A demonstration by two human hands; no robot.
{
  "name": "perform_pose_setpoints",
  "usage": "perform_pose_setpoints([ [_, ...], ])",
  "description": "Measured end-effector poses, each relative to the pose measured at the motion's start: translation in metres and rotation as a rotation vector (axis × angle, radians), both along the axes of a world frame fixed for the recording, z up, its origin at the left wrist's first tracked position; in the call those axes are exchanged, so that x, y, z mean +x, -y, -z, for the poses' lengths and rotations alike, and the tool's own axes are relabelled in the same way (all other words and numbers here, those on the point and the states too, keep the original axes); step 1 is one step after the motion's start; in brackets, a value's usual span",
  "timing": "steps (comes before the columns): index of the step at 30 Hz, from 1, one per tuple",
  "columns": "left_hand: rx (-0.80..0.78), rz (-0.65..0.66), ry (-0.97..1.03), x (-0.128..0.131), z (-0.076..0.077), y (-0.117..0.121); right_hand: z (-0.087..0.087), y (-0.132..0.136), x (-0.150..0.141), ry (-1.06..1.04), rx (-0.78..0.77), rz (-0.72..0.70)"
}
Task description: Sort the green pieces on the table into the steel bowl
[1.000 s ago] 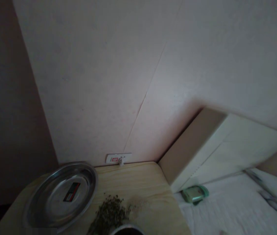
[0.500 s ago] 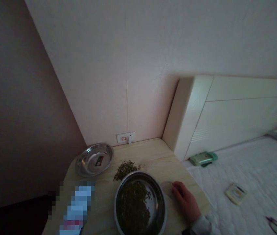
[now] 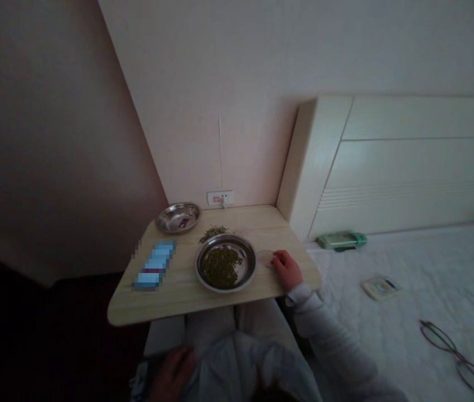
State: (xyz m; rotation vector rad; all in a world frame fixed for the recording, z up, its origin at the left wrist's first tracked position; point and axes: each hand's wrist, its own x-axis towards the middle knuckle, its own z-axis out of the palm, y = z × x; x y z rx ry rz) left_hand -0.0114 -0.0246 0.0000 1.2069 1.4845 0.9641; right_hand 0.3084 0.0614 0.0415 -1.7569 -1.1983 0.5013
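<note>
On the small wooden table (image 3: 186, 301), my right hand (image 3: 287, 272) rests at the right side with its fingers closed on the edge of a clear, round, shallow dish (image 3: 265, 258). Beside that dish stands a steel bowl (image 3: 252, 268) holding dried green leafy bits (image 3: 220, 267). A loose pile of the same bits (image 3: 212, 233) lies on the table behind the bowl. Low in the picture, my left hand (image 3: 173, 371) is by my lap, dark and blurred; its fingers cannot be made out clearly.
A second steel bowl (image 3: 170, 220) with a label stands at the back left, and a pixelated phone-like slab (image 3: 156, 264) lies in front of it. On the bed (image 3: 345, 312) are a green case (image 3: 341, 240), a pale square item (image 3: 381, 288) and glasses (image 3: 450, 347). A socket (image 3: 220, 198) is on the wall.
My view has tilted down and drawn back, so the table's front edge, my lap and my left hand now show. My right hand stays at the clear dish.
</note>
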Motion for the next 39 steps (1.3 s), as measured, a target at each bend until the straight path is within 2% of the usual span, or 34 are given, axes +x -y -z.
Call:
perform_pose_setpoints([
  [2,0.141,-0.072,-0.042,0.012,-0.005,-0.001,0.001,-0.001,0.001,0.021,0.013,-0.012],
  [4,0.231,-0.170,0.002,0.030,-0.018,-0.006,0.002,-0.001,0.003,0.052,0.020,-0.025],
  [6,0.247,-0.237,0.168,0.049,-0.036,-0.019,0.002,-0.001,0.004,0.093,0.019,-0.028],
  [8,0.193,-0.289,0.323,0.063,-0.059,-0.036,0.002,-0.002,0.004,0.124,0.017,-0.027],
  [10,0.138,-0.300,0.459,0.068,-0.087,-0.054,0.002,-0.002,0.004,0.133,0.018,-0.031],
  [12,0.190,-0.304,0.530,0.061,-0.121,-0.067,0.002,-0.004,0.004,0.136,0.016,-0.030],
  [15,0.412,-0.355,0.631,0.039,-0.182,-0.077,0.003,-0.005,0.003,0.127,0.011,-0.018],
  [17,0.651,-0.361,0.679,0.030,-0.220,-0.084,0.004,-0.006,0.003,0.117,0.008,-0.009],
  [19,0.819,-0.318,0.690,0.030,-0.245,-0.095,0.004,-0.007,0.003,0.106,0.006,-0.004],
  [20,0.873,-0.286,0.699,0.034,-0.251,-0.103,0.004,-0.007,0.003,0.100,0.006,-0.004],
  [21,0.896,-0.281,0.717,0.039,-0.252,-0.112,0.004,-0.007,0.003,0.095,0.006,-0.007],
  [22,0.794,-0.142,0.687,0.045,-0.249,-0.122,0.004,-0.007,0.003,0.090,0.007,-0.010],
  [23,0.660,-0.063,0.604,0.051,-0.241,-0.131,0.004,-0.007,0.002,0.086,0.008,-0.014],
  [25,0.378,0.118,0.209,0.057,-0.216,-0.145,0.002,-0.006,0.002,0.081,0.012,-0.014],
  [26,0.337,0.142,0.031,0.057,-0.201,-0.148,0.002,-0.006,0.001,0.080,0.013,-0.012],
  [27,0.311,0.142,-0.069,0.055,-0.186,-0.149,0.001,-0.005,0.001,0.079,0.015,-0.011],
  [29,0.188,0.148,-0.130,0.046,-0.155,-0.141,0.000,-0.004,0.000,0.077,0.018,-0.020],
  [31,0.001,0.156,-0.061,0.032,-0.127,-0.124,0.000,-0.003,-0.001,0.075,0.021,-0.039],
  [34,-0.281,0.152,0.161,0.016,-0.092,-0.090,0.001,-0.002,-0.001,0.085,0.020,-0.052],
  [37,-0.625,0.150,0.306,0.016,-0.067,-0.064,0.004,-0.002,0.000,0.096,0.007,-0.043],
  [39,-0.674,0.024,0.433,0.026,-0.055,-0.057,0.005,-0.002,0.000,0.091,0.002,-0.047],
])
